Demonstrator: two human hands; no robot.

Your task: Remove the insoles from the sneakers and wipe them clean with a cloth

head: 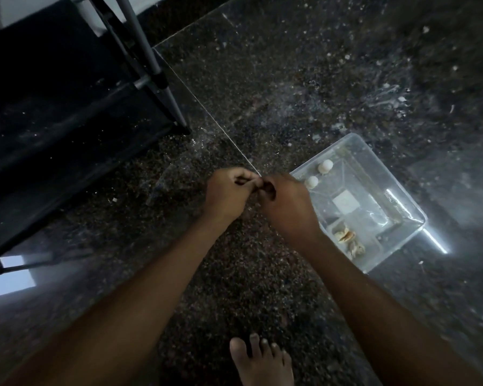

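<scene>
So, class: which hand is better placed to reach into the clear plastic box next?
Probably the right hand: it sits at the near corner of the clear plastic box, while the left hand lies farther, toward the black rack.

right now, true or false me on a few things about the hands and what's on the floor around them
1. The left hand and right hand meet over the dark floor, fingers curled. True; it is too dark to tell whether they pinch anything.
2. A sneaker lies between the hands. False: no sneaker, insole or cloth is in view.
3. A clear plastic container sits on the floor beside the right hand. True.
4. That container is empty. False: it holds two white round things and some pale shell-like bits.
5. The person wears shoes. False: a bare foot shows at the bottom edge.
</scene>
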